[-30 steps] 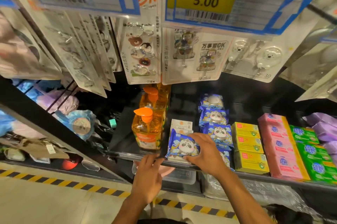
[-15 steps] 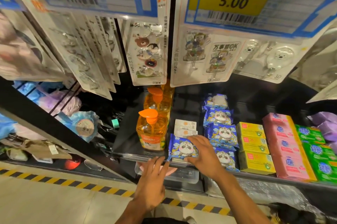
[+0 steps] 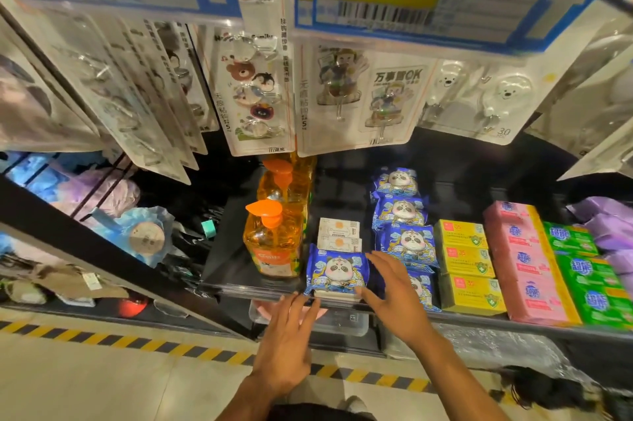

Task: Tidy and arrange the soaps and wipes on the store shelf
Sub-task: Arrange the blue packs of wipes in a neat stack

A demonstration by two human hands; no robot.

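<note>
Head cam: left hand point(image 3: 284, 348), right hand point(image 3: 394, 294) both spread, empty; I'd square front wipes pack point(image 3: 337, 271) against shelf point(image 3: 229, 249) edge.

Left hand point(image 3: 284, 345), right hand point(image 3: 397, 297) and forearms point(image 3: 455, 379) bare; perhaps dark trousers point(image 3: 308, 413).

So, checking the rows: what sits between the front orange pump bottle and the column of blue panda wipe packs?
Head view: one blue panda-print wipe pack at the front, with two small cream boxes behind it.
</note>
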